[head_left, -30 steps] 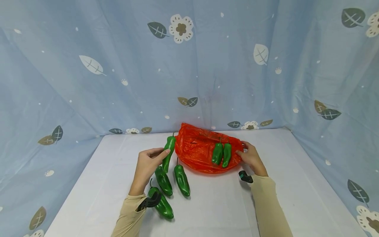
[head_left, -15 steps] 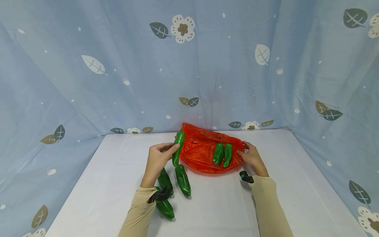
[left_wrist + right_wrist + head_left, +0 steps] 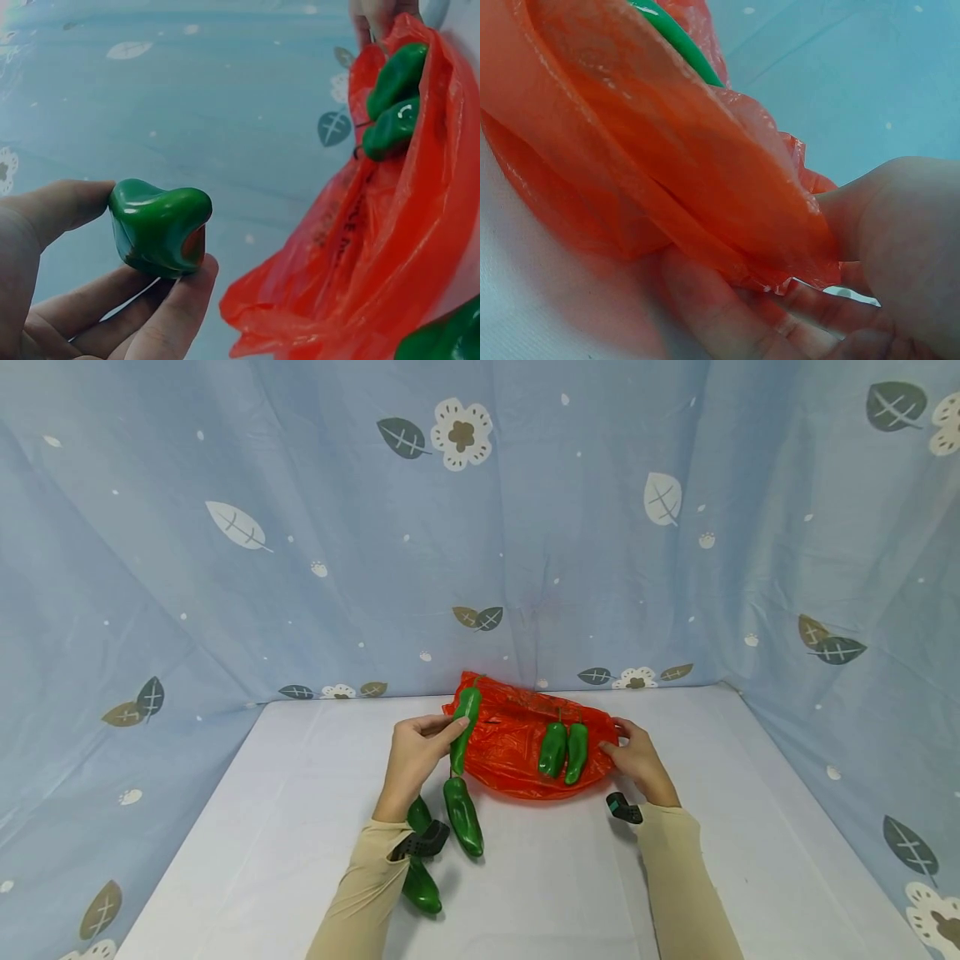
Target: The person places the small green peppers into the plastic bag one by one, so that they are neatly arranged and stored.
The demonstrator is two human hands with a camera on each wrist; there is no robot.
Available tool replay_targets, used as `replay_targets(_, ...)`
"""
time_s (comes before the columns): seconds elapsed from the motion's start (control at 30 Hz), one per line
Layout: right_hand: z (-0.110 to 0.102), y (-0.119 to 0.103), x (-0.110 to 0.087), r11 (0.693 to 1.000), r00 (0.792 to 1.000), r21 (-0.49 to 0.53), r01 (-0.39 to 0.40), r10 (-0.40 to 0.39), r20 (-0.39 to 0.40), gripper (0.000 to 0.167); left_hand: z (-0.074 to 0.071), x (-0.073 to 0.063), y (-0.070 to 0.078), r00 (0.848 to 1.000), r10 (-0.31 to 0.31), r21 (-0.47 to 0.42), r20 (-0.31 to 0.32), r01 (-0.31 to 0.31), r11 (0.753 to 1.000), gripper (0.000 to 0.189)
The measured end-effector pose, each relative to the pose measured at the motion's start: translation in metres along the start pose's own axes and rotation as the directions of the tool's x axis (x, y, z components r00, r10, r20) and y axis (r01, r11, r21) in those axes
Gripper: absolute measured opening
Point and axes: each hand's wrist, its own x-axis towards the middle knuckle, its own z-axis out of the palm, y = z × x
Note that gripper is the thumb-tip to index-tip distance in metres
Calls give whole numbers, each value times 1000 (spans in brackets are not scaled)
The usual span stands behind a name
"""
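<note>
I have the left hand (image 3: pixel 416 753) pinching one pepper (image 3: pixel 463 742) at the left end of the one bag (image 3: pixel 501 760), the right hand (image 3: pixel 633 756) gripping its right edge. I count five more peppers (image 3: pixel 462 818): two on or in the bag, I can't tell which, three on the table (image 3: pixel 555 877), near left of it.

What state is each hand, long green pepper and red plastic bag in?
Red plastic bag, crumpled.
Held long green pepper, raised, near upright.
Two peppers at the bag, side by side.
Pepper before the bag, lying flat.
Two leftmost peppers, lying, partly hidden.
Left hand, pinching a pepper.
Right hand, gripping the bag's edge.
</note>
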Motion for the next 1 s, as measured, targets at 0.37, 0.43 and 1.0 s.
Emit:
replay_targets(0.37,0,0,0,1000,1000,-12,-4,4,3,67,11,9,0,1000,21,15,-3,-21,1000,44)
replay_targets(0.43,0,0,0,1000,1000,-17,-3,3,4,67,13,11,1,1000,26,13,4,-26,1000,43)
replay_targets(1.0,-1,0,-1,1000,1000,-16,3,-3,1,67,33,25,3,998,68,76,16,-69,995,41)
